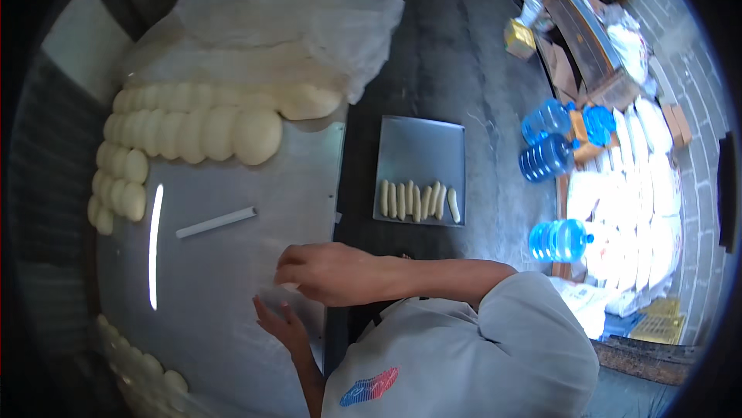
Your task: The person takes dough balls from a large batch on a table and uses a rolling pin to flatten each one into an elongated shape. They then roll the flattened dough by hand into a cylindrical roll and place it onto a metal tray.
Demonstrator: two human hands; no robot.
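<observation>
My right hand point(313, 270) is raised over the near right edge of the metal worktable point(224, 279), its fingers curled together. A small pale bit shows under its fingertips, too small to name for sure. Just below it, my left hand point(284, 327) is open, with fingers apart and nothing seen in it. Beyond the hands, a white rod like a rolling pin point(216, 222) lies slantwise on the table. Rows of pale, rounded dough pieces point(259, 137) sit pressed together at the far left, partly under a clear plastic sheet point(294, 24).
To the table's right, a metal tray point(421, 147) bears several dough sticks point(417, 202) along its near side. More dough pieces point(151, 368) lie at the table's near left. Farther right stand blue water jugs point(558, 240), stacked white sacks point(638, 202) and a yellow box point(519, 39).
</observation>
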